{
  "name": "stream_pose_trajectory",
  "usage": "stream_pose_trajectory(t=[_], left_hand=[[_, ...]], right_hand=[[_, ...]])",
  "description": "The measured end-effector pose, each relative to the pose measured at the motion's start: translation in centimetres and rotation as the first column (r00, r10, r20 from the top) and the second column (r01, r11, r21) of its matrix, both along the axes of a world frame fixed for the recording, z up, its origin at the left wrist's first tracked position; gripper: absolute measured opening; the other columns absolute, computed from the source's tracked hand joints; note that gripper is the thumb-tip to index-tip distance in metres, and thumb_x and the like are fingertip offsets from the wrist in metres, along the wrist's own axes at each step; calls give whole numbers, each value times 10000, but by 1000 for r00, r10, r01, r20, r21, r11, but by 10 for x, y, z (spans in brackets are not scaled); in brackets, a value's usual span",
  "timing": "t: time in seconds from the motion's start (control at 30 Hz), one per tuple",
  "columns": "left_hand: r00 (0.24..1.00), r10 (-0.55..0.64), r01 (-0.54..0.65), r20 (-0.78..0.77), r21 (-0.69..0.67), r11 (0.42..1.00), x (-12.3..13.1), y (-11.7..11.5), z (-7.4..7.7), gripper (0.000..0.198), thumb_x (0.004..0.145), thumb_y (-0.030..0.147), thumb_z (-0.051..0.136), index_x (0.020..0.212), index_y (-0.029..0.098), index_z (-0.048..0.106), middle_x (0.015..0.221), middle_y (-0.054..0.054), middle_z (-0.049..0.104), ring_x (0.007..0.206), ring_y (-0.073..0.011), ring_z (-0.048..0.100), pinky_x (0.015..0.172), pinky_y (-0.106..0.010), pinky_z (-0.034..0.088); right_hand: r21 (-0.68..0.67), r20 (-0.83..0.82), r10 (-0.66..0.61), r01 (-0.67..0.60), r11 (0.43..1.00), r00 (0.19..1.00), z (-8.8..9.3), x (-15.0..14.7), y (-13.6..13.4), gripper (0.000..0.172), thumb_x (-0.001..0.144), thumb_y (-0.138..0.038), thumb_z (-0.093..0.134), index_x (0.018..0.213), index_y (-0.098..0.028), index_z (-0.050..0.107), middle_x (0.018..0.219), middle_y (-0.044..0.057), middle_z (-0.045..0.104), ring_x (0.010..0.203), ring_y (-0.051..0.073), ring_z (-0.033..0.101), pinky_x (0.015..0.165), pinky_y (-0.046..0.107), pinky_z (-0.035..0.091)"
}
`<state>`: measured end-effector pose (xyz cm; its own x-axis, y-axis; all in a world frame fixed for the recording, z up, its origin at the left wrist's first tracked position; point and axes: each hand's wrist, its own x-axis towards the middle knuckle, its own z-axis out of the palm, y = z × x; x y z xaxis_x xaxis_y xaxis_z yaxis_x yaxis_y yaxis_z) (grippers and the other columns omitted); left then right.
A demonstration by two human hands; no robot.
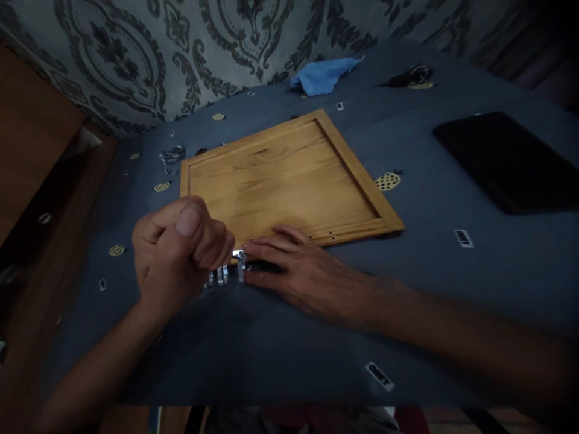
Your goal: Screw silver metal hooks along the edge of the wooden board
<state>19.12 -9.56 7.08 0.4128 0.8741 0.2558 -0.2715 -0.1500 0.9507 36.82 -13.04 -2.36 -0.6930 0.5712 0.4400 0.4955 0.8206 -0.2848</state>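
A framed wooden panel (pixel 266 181) lies flat on a dark blue patterned cloth. Several small shiny metal pieces (pixel 222 275) sit at its near left edge. My left hand (pixel 183 247) is curled into a fist above that corner; whatever it grips is hidden inside the fingers. My right hand (pixel 301 265) rests with its fingers stretched over the panel's near edge, beside a metal piece (pixel 241 265) and a dark object under the fingers, which is mostly covered. Small dark holes show in the frame to the right of this hand.
A blue rag (pixel 323 76) and a dark tangled item (pixel 409 77) lie toward the back. At the right is a black flat object (pixel 511 161). Small metal parts (pixel 172 155) lie left of the panel. Wooden furniture (pixel 36 132) stands at the far left.
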Motion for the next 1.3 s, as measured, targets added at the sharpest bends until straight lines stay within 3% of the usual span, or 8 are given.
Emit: stream_pose_trajectory(t=[0.17,0.3,0.43,0.6,0.83,1.3], left_hand=[[1000,-12,12,-2,16,1000,1,0,0,546,896,316,721,513,181,357,464,88,164,361,-42,188,381,-220,209],[998,-60,60,-9,134,989,-9,1,15,547,924,331,707,519,190,368,463,88,171,332,-45,208,344,-227,242],[990,58,-37,-132,155,987,-19,1,29,591,1014,330,604,507,179,340,469,76,165,336,-51,272,367,-214,326],[998,-58,52,29,161,986,-11,4,16,535,955,332,662,519,174,394,440,90,171,321,-29,175,327,-213,228],[999,44,-45,30,18,999,-5,0,9,506,887,291,714,505,169,406,462,80,220,364,-39,193,368,-228,207],[996,83,-83,36,1,997,-2,4,-1,488,905,320,679,517,172,423,456,85,215,360,-45,196,383,-216,223]], right_hand=[[-22,18,6,-5,1000,1000,0,0,0,289,1044,-200,562,1298,-233,695,1450,126,626,1345,258,549,1155,526,394],[-17,22,5,-5,1000,1000,-1,1,0,308,1037,-185,567,1316,-234,686,1460,130,618,1355,265,545,1157,532,392],[-11,9,8,-8,1000,1000,-3,1,0,306,1041,-179,550,1304,-235,697,1444,127,632,1351,269,551,1152,539,397],[13,-5,10,-10,1000,1000,-5,1,1,315,1020,-173,585,1311,-208,697,1447,161,623,1344,286,555,1130,543,416],[6,-8,-1,1,1000,1000,0,-1,-1,282,1045,-184,554,1278,-219,710,1437,135,637,1331,276,567,1130,534,432],[-29,23,-11,11,1000,1000,5,1,-2,305,1025,-174,596,1304,-240,701,1464,123,620,1360,262,544,1157,520,412]])
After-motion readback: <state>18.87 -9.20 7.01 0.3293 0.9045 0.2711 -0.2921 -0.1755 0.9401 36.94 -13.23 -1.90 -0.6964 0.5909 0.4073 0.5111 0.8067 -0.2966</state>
